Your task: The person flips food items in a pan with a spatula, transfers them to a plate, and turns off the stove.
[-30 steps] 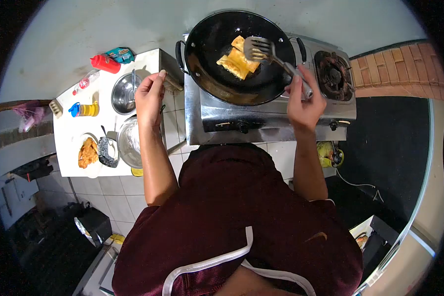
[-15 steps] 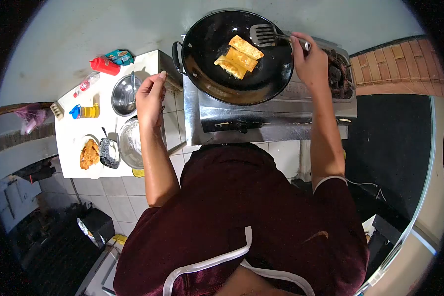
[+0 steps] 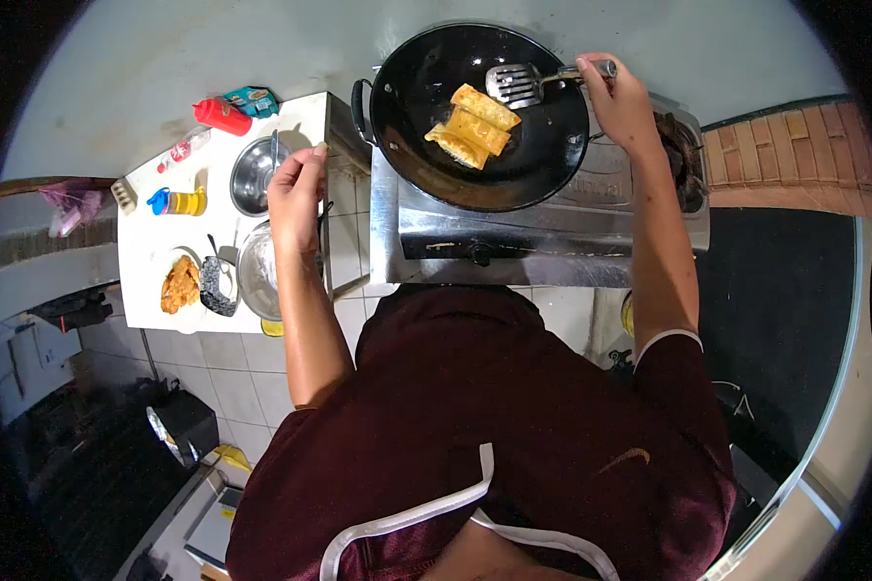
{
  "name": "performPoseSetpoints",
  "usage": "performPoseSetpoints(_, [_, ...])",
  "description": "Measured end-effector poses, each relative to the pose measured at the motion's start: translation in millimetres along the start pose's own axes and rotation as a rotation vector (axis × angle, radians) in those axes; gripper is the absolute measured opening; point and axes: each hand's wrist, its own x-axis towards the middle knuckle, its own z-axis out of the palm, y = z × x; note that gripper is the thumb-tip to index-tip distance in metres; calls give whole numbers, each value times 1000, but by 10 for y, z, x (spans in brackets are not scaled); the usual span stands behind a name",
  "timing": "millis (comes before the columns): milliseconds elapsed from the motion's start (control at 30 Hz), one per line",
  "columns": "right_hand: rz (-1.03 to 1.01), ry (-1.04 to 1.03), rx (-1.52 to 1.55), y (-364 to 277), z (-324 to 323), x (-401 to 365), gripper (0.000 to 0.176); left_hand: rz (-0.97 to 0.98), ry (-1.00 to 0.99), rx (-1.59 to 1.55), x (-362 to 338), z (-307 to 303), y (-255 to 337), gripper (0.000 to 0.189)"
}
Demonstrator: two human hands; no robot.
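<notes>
My right hand grips the handle of a slotted metal spatula. The spatula's head is over the inside of a black wok, to the right of the food. Three golden-brown rolls lie side by side in the wok, the lowest one with a ragged edge. My left hand hovers left of the wok, beside the white table, with thumb and fingertips pressed together. Whatever may be in that pinch is too small to make out.
The wok sits on a steel gas stove with a second burner at right. On the white table are metal bowls, a plate of fried food, a red squeeze bottle and a yellow bottle with blue cap.
The spatula head has tilted and lowered slightly inside the wok. My right arm has swung a little outward to the right. The rolls keep their arrangement, and my left hand stays pinched.
</notes>
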Motion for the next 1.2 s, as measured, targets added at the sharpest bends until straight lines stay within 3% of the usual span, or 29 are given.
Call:
performPoseSetpoints(133, [-46,-43,51,208,41,128,31,-6,10,-1,-7,19,-15,16])
performPoseSetpoints(233, [36,-123,194,288,49,197,32,-1,36,13,-45,59,0,16])
performPoseSetpoints(300, [180,-81,174,313,48,222,33,-1,60,24,-69,57,10,16])
performPoseSetpoints(400, [54,63,308,397,155,192,28,-18,49,-19,-92,39,-5,16])
performPoseSetpoints(500, [147,50,240,441,132,178,35,-23,58,-38,-105,38,-25,16])
performPoseSetpoints(633, [96,70,210,495,243,200,33,-48,101,-39,-159,76,8,15])
performPoseSetpoints(700, [79,80,431,384,241,165,27,-47,110,-47,-175,79,22,15])
performPoseSetpoints(800, [134,80,495,342,201,98,27,-40,133,-36,-194,57,26,16])
performPoseSetpoints(1033, [164,60,470,119,125,-439,28,-33,128,-13,-174,54,13,17])
performPoseSetpoints(1100, [270,28,569,-79,92,-709,25,-41,128,-15,-151,41,-2,17])
performPoseSetpoints(1200, [220,138,718,-193,228,-1098,24,-21,76,-26,-81,27,-30,18])
